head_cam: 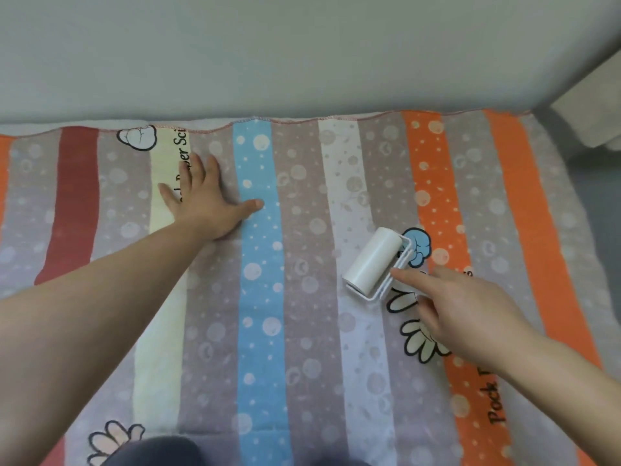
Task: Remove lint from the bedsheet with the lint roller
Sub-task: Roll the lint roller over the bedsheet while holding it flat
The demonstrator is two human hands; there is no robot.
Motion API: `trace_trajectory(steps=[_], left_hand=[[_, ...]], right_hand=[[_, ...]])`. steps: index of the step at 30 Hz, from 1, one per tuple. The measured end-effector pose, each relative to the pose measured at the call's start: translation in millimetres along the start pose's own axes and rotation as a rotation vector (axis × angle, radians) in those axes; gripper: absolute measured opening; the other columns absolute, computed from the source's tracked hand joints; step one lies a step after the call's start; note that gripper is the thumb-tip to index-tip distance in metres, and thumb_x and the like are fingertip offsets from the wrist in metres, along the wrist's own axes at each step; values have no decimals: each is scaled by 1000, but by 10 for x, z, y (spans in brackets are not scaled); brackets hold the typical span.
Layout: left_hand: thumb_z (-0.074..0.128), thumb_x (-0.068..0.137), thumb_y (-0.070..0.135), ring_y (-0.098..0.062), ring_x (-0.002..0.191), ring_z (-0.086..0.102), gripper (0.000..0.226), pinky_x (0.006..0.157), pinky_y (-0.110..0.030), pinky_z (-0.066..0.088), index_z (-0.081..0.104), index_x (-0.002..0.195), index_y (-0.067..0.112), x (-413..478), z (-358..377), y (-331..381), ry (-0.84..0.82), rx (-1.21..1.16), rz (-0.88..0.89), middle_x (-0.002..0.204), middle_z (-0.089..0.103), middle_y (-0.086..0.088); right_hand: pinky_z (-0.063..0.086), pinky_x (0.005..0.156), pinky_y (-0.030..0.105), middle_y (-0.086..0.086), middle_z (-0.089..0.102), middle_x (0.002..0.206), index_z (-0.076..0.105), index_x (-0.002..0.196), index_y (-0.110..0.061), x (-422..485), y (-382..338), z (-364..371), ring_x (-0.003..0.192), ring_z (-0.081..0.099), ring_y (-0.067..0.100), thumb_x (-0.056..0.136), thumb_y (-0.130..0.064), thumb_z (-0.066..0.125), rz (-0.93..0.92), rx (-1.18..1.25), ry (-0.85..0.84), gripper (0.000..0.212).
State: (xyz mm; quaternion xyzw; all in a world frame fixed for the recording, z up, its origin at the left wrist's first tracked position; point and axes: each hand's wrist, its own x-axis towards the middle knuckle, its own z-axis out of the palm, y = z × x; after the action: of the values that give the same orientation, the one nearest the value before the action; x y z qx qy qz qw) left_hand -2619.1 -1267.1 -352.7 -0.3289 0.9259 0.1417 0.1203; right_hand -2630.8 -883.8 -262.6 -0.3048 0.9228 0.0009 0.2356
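Hands: two, both bare to the forearm.
- Left hand [205, 196], one: laid flat on the bedsheet [302, 331], palm down, fingers straight and spread wide, thumb reaching onto the blue stripe.
- Right hand [460, 311], one: index finger straight, its tip touching the roller's white frame. The handle is hidden under the hand, so whether the other fingers close round it cannot be told.

Lint roller [373, 260], one: white drum in a white frame, lying on the sheet across a pale stripe, just ahead of the right hand and well apart from the left, which is past the blue stripe.

Bedsheet, one: grey, dotted with pale bubbles. Stripes: one red, one cream, one blue, one white, two orange, plus an orange sliver at the left edge. Cartoon prints: two daisies, one white puff, one blue puff beside the roller.

Writing: "per Sci" on the cream stripe by the left hand; "Pock" on the orange stripe near the right forearm. The rest is covered or unreadable.

Beyond the sheet: plain grey surface [302, 45].
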Motion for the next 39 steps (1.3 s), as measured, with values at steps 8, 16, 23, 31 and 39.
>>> trace_trajectory(steps=[8,16,23,31,39], left_hand=[[58,94,33,-31,156,-2,73,124,-54,0,25,157,17,-235,88,371,140,-148,222,169,3,-15],[41,83,36,-12,155,-11,84,123,-36,-17,16,162,21,-26,155,206,76,-500,286,170,-1,0],[20,83,46,11,149,-3,72,125,-28,-10,21,154,36,188,161,-59,-137,-935,239,163,9,22],[22,90,37,10,143,-21,73,113,-18,-26,8,162,29,83,50,152,-100,-636,215,168,-8,13],[45,79,75,-9,153,-19,109,121,-38,-17,-2,162,23,43,170,224,18,-393,217,170,-11,6]], right_hand=[[43,52,22,-32,51,88,28,126,-76,-111,247,-700,69,52,-3,85,-43,41,-23,28,-91,54],[49,64,39,-6,56,95,37,143,-49,1056,-540,-836,85,55,19,94,-28,44,-66,135,173,53],[34,60,33,6,47,100,28,149,-42,1798,-1150,-549,76,52,32,97,-22,38,-60,91,136,56],[36,55,34,2,46,92,27,148,-45,1466,-906,-568,74,50,25,99,-25,38,27,46,14,54],[32,51,31,-8,43,90,29,146,-46,952,-447,-360,71,44,17,97,-27,40,19,20,6,54]])
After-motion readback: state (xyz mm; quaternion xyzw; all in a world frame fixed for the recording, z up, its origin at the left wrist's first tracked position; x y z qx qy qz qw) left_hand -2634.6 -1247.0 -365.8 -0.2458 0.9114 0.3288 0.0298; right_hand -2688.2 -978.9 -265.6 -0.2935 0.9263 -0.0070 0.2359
